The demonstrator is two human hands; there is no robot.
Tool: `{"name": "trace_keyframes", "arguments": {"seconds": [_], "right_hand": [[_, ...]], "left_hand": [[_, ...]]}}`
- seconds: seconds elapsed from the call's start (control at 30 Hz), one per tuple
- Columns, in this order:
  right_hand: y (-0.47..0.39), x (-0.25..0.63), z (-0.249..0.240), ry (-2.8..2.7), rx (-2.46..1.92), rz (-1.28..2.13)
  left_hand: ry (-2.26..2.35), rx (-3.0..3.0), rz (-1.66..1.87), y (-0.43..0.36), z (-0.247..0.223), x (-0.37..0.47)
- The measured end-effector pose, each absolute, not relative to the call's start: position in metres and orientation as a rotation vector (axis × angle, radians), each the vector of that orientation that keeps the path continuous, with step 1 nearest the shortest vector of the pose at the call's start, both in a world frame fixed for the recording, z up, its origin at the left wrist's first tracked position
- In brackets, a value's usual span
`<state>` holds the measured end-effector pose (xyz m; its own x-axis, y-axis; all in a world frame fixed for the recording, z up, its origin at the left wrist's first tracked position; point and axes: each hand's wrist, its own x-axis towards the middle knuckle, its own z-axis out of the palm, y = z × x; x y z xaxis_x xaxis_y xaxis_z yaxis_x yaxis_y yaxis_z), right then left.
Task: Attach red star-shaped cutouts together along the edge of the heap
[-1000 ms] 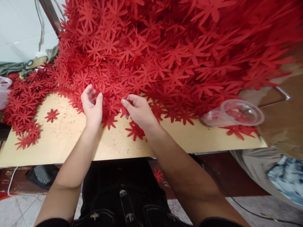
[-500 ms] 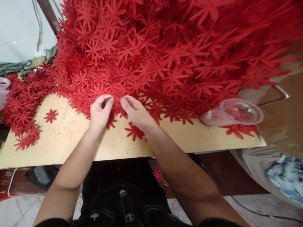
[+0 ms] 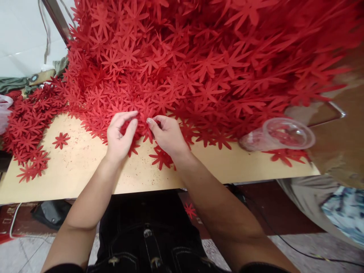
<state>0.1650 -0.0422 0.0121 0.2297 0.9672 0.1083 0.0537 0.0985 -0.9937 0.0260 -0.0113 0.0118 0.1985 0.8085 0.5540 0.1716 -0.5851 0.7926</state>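
My right hand (image 3: 167, 133) pinches a red flower-shaped cutout (image 3: 147, 123) between thumb and fingers, at the front edge of a big heap of like cutouts (image 3: 159, 72). Just left of it is my left hand (image 3: 121, 132), with thumb and fingers apart and nothing seen between them. The held cutout's petals spread toward the left hand, and whether they touch it I cannot tell. Below the hands, a few more red cutouts (image 3: 162, 157) lie on the pale tabletop (image 3: 85, 170).
A clear plastic cup (image 3: 288, 134) lies on its side at the right, with red bits inside. Brown cardboard (image 3: 335, 151) stands beyond it. A smaller pile of red cutouts (image 3: 27, 129) and a single cutout (image 3: 61, 140) are at the left. One cutout (image 3: 190, 211) is below the table edge.
My left thumb and fingers have parted from their pinch. The right hand keeps its pinch, and the cutout at its fingertips now shows more plainly.
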Motion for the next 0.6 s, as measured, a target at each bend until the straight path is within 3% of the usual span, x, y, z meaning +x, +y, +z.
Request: {"name": "trace_keyframes", "arguments": {"seconds": [0.6], "right_hand": [[-0.043, 0.162, 0.008, -1.106, -1.243, 1.029]], "left_hand": [[0.831, 1.368, 1.136, -0.017, 0.014, 0.038]]}}
